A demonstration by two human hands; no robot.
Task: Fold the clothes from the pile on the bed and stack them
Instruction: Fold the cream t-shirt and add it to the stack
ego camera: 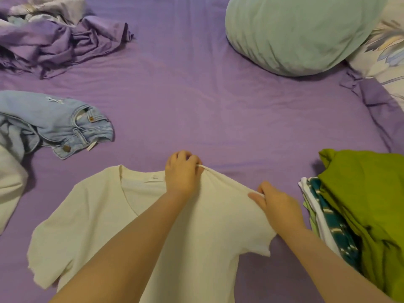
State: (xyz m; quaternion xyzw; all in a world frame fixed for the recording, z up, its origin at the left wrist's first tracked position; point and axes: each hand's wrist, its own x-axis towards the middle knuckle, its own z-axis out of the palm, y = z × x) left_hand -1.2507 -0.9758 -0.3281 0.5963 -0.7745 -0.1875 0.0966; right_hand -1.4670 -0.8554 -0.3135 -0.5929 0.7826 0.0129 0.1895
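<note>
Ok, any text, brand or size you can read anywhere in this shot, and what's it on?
No text is readable.
White T-shirt: a small mark on the neck label, too small and blurred to read.
Jeans: a pale tag at the waistband, no legible print.
Jeans buttons: any embossing is too small to tell.

Soft, even indoor light with a warm, slightly dim cast — no glare. Faint shadows lie beside the forearms and under the denim (pixel 65 125). Overall slightly soft; wide-angle bending shows at the edges — corners smear.
</note>
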